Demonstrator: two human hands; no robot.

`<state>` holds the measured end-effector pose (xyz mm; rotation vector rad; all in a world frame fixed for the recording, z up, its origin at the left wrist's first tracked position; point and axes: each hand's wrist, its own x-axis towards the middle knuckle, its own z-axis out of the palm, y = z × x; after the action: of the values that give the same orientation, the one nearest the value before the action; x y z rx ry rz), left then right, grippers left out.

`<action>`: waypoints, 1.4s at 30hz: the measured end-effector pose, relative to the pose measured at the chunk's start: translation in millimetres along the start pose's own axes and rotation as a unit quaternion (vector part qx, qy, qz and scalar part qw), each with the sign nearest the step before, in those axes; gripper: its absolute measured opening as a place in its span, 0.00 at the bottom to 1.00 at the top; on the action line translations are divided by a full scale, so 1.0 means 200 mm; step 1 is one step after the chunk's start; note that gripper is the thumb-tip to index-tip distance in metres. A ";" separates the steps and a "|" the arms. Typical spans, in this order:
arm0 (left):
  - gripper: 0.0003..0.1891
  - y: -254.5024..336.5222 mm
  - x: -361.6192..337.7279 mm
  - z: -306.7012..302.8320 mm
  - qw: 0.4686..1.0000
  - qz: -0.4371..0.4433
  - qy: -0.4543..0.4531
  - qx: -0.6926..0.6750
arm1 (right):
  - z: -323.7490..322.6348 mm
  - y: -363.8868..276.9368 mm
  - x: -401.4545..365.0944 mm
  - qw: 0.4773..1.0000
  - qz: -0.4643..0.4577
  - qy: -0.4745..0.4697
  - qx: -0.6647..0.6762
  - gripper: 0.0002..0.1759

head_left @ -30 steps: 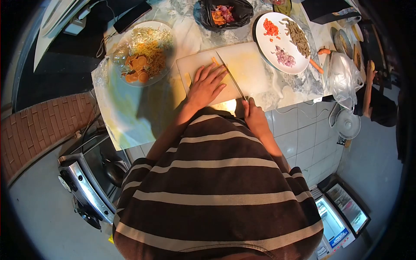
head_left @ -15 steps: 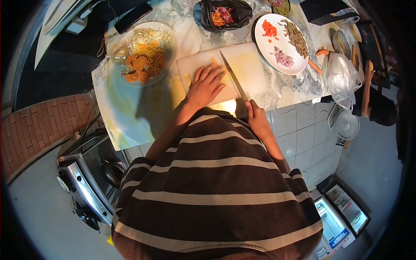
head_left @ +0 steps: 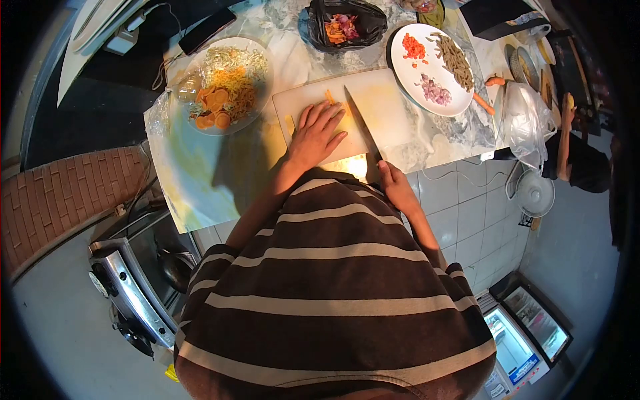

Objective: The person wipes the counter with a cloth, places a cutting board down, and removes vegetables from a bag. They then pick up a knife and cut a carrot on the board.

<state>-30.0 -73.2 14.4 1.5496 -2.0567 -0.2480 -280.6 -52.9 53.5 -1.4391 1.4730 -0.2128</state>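
My left hand (head_left: 316,136) lies palm down on the white cutting board (head_left: 390,100), fingers stretched out and slightly apart. Thin orange strips (head_left: 329,97), apparently carrot, poke out past its fingertips. What lies beneath the palm is hidden. My right hand (head_left: 396,185) is closed round the handle of a long kitchen knife (head_left: 361,120) at the board's near edge. The blade slants across the board just right of my left fingers, its tip pointing away from me. A short yellowish strip (head_left: 289,123) rests by the board's left edge.
Left of the board stands a plate (head_left: 267,100) of shredded vegetables and carrot slices. At right, a white plate (head_left: 427,67) bears chopped red, purple and green pieces. A black bag (head_left: 373,27) of peelings sits behind. Further right are a plastic bag (head_left: 523,113) and another person's arm (head_left: 565,140).
The knife and my right hand have drawn slightly towards me, with the blade tip lower on the board. My left hand stays nearly in place.
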 end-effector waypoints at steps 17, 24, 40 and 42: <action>0.18 0.04 0.05 -0.08 0.979 -0.066 0.084 -0.175 | -0.09 -0.13 -0.01 0.939 0.128 -0.219 0.232 0.27; 0.11 0.04 0.12 -0.24 0.939 -0.145 0.210 -0.231 | -0.07 -0.27 0.00 0.954 0.076 -0.228 0.180 0.27; 0.17 -0.13 -0.05 -0.29 0.593 -0.327 0.231 -0.699 | 0.03 -0.35 -0.02 0.950 0.052 -0.256 0.169 0.26; 0.14 -0.14 -0.08 -0.28 0.606 -0.325 0.194 -0.700 | 0.04 -0.35 -0.04 0.950 0.042 -0.251 0.181 0.26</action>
<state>26.3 -58.0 44.0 0.9486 -0.3553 -1.2712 -231.8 -62.0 104.3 -1.0305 1.0107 -0.0505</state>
